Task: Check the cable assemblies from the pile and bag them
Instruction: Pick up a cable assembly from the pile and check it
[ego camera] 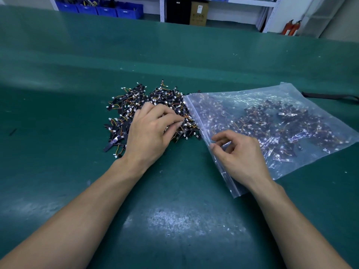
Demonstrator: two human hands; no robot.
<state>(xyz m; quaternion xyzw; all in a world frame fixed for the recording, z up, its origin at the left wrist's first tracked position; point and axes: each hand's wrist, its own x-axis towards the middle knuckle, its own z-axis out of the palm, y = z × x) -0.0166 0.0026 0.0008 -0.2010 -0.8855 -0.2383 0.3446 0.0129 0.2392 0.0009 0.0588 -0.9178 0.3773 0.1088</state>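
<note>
Bench surroundings from my remote seat.
I see a worn green table mat [174, 55], blue bins [105, 9] far left, a cardboard box [198, 13] under white shelving [162, 8], two red fire extinguishers [292, 28] far right, and a black strap [330, 96] lying right.

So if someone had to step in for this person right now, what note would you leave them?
Left hand: on the pile of cables, fingers curled into it, gathering a few.
Right hand: pinches the open edge of the bag.
Where: the pile sits on the green table, right against the bag's mouth; the bag lies flat to its right.
Done: many cables are already inside the bag.
Left: a large pile to check and bag.
</note>
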